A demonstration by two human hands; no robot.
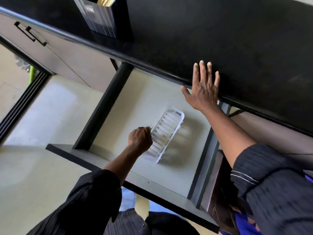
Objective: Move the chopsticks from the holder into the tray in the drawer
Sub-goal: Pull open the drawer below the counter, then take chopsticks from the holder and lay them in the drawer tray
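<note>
While the drawer [135,167] stands pulled out, the left hand [139,139] is curled into a fist, gripping the near left edge of the white tray [166,131] lying inside it, forearm reaching down. That tray looks empty. Farther right, the right hand [204,89] lies flat, fingers spread, on the black tabletop [237,39] edge. Pale chopsticks [106,0] stand in the dark holder [100,17] up top.

Pale wooden chopsticks [106,1] stood upright, bunched in a dark ribbed holder [98,17] on the black surface [220,31]. White slotted tray [163,133] lay empty and slightly blurred, set diagonally on the pale floor of the pulled-out drawer [135,99] below.
</note>
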